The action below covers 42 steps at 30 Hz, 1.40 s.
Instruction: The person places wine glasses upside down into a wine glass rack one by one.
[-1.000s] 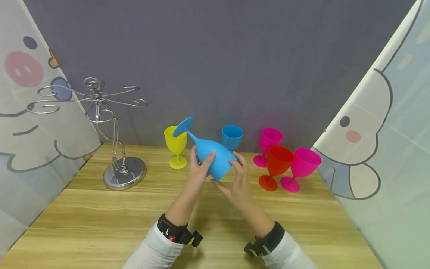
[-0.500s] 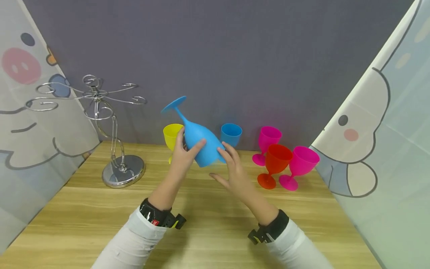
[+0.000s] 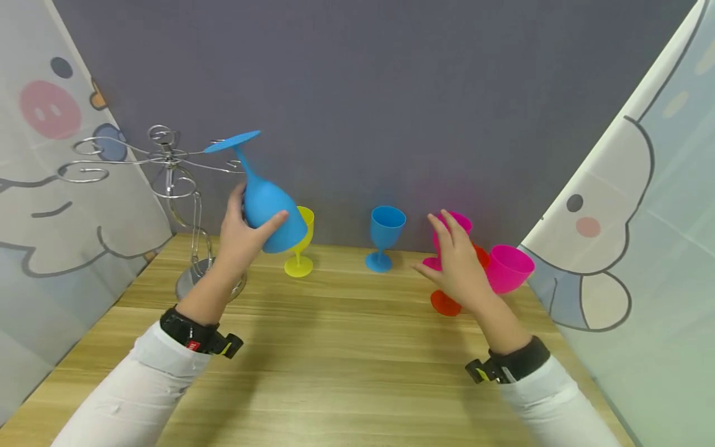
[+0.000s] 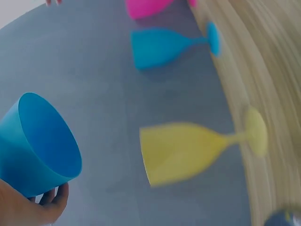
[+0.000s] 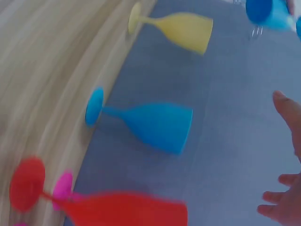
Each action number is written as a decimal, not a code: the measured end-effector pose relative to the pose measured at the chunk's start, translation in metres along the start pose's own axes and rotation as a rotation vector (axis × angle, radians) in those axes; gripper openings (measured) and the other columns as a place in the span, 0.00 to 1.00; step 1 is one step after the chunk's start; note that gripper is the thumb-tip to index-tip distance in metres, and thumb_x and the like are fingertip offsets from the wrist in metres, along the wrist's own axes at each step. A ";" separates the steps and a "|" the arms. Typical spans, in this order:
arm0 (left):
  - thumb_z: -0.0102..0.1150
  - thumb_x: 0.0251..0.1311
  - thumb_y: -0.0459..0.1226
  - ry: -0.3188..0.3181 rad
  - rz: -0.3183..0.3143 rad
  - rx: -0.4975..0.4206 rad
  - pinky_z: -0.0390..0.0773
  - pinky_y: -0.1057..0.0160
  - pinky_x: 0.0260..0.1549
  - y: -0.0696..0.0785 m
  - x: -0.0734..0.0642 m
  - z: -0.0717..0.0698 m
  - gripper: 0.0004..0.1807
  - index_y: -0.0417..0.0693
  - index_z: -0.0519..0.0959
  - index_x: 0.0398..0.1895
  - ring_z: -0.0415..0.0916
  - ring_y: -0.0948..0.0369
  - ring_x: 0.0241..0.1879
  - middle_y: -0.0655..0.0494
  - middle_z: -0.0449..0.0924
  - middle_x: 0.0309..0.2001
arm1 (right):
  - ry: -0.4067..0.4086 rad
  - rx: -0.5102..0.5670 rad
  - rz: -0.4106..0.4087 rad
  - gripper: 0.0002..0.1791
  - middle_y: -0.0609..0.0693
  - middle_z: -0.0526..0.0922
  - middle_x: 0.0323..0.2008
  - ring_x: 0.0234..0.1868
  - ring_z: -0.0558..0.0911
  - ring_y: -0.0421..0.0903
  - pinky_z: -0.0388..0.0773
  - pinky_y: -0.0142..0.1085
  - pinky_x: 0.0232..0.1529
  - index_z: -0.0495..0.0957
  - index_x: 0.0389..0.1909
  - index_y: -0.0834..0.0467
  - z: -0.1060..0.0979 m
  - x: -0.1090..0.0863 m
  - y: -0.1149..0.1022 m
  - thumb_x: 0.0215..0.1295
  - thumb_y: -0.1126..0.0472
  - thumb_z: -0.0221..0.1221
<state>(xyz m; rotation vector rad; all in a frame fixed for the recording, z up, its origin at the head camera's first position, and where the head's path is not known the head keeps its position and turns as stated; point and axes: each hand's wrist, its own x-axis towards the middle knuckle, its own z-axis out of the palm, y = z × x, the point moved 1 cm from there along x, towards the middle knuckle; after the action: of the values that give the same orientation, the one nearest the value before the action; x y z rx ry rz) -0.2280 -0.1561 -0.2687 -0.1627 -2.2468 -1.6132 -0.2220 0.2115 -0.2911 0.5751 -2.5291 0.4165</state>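
My left hand (image 3: 242,226) grips a blue plastic goblet (image 3: 274,214) round its bowl, base up and tilted, with the mouth facing down and to the right. In the head view its base overlaps the arms of a chrome wire rack (image 3: 167,158). The left wrist view looks into the mouth of the held goblet (image 4: 49,134). My right hand (image 3: 460,267) is raised with fingers spread and holds nothing. In the head view it partly covers a red goblet (image 3: 445,303) and a pink goblet (image 3: 460,220).
A yellow goblet (image 3: 298,266) and a second blue goblet (image 3: 386,230) stand upright near the grey back wall (image 3: 357,93). Another pink goblet (image 3: 508,270) stands at the right. The rack's round base (image 3: 192,279) rests at the left on the wooden table (image 3: 335,372).
My left hand has carried the blue goblet left and up towards the rack, turning its base more upward. My right hand has let go of it and moved right, over the red and pink goblets.
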 end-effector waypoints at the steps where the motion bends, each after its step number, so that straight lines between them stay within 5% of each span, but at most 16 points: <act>1: 0.65 0.57 0.50 0.007 0.010 0.026 0.63 0.31 0.60 -0.002 0.000 -0.005 0.51 0.58 0.44 0.77 0.57 0.40 0.69 0.42 0.54 0.72 | -0.040 -0.004 0.045 0.55 0.65 0.50 0.73 0.71 0.57 0.67 0.63 0.64 0.64 0.50 0.74 0.58 -0.005 0.000 0.006 0.51 0.50 0.72; 7: 0.64 0.57 0.50 -0.009 0.053 0.178 0.63 0.28 0.58 -0.014 0.003 -0.030 0.52 0.51 0.44 0.77 0.57 0.36 0.68 0.38 0.53 0.72 | -0.262 -0.023 0.205 0.58 0.67 0.41 0.75 0.72 0.47 0.70 0.56 0.70 0.63 0.43 0.76 0.57 -0.027 0.002 0.041 0.54 0.45 0.68; 12: 0.64 0.58 0.50 -0.044 0.039 0.260 0.63 0.27 0.56 -0.026 0.002 -0.051 0.53 0.51 0.42 0.78 0.55 0.33 0.67 0.36 0.51 0.72 | -0.372 -0.009 0.244 0.58 0.71 0.40 0.73 0.71 0.46 0.74 0.57 0.71 0.61 0.41 0.76 0.60 -0.035 0.003 0.062 0.55 0.47 0.68; 20: 0.62 0.59 0.50 0.007 -0.010 0.261 0.60 0.26 0.58 -0.043 0.004 -0.071 0.54 0.49 0.38 0.78 0.50 0.32 0.70 0.35 0.46 0.74 | -0.525 0.054 0.246 0.56 0.74 0.39 0.72 0.69 0.46 0.77 0.66 0.71 0.54 0.45 0.75 0.62 -0.025 0.001 0.078 0.53 0.53 0.70; 28: 0.60 0.60 0.52 0.059 -0.044 0.282 0.62 0.28 0.58 -0.047 0.013 -0.072 0.53 0.45 0.39 0.78 0.52 0.32 0.68 0.31 0.47 0.72 | -0.587 0.013 0.192 0.51 0.75 0.44 0.69 0.66 0.50 0.78 0.72 0.69 0.50 0.52 0.72 0.61 -0.015 0.004 0.080 0.50 0.63 0.72; 42: 0.62 0.59 0.50 0.167 -0.077 0.163 0.57 0.32 0.65 -0.052 0.026 -0.080 0.52 0.52 0.40 0.78 0.50 0.36 0.71 0.37 0.45 0.75 | -0.613 -0.050 0.161 0.47 0.75 0.57 0.63 0.61 0.59 0.76 0.80 0.60 0.45 0.59 0.69 0.62 -0.002 0.009 0.082 0.47 0.71 0.71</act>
<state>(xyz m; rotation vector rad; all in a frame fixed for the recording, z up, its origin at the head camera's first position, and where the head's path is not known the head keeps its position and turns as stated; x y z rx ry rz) -0.2495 -0.2511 -0.2836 0.0987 -2.2654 -1.4151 -0.2672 0.2803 -0.2986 0.5420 -3.1771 0.2555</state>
